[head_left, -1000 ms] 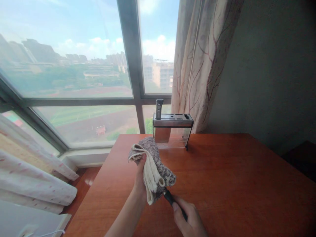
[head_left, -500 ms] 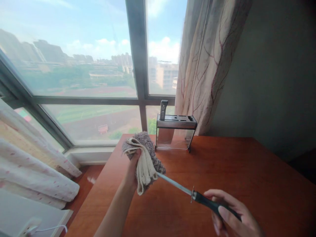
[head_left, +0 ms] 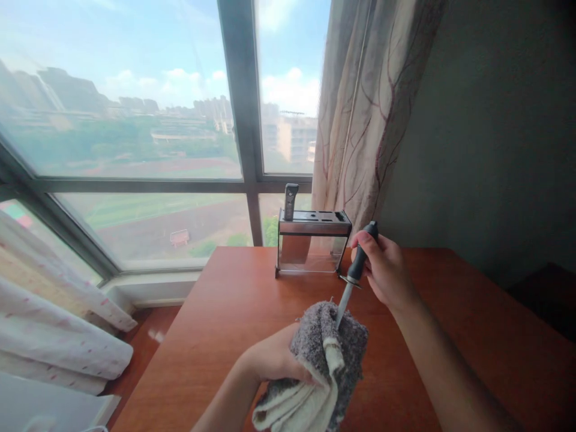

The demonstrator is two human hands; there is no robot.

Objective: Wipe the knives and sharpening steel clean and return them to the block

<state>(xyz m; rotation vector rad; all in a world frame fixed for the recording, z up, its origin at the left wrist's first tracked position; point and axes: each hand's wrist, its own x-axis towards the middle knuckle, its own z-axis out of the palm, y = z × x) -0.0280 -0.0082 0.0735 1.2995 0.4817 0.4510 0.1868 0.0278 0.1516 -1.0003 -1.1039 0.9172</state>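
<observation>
My right hand point(head_left: 386, 269) grips the black handle of a sharpening steel point(head_left: 356, 266), which points steeply down. Its thin metal rod goes into a grey and cream cloth point(head_left: 320, 366), so the tip is hidden. My left hand point(head_left: 274, 359) holds that cloth bunched around the rod, low over the reddish wooden table point(head_left: 450, 318). Behind the hands, at the table's far edge, stands a metal and clear knife block point(head_left: 312, 243) with one dark handle point(head_left: 290, 201) sticking up from its left slot.
A big window point(head_left: 135, 132) with a dark frame fills the left and back. A patterned curtain point(head_left: 364, 108) hangs right of it beside a dark wall point(head_left: 495, 132). White fabric point(head_left: 54, 324) lies at the lower left, off the table.
My right hand has swung the steel from lying low and nearly flat to standing upright near the knife block. My left hand with the cloth has dropped toward me and to the right.
</observation>
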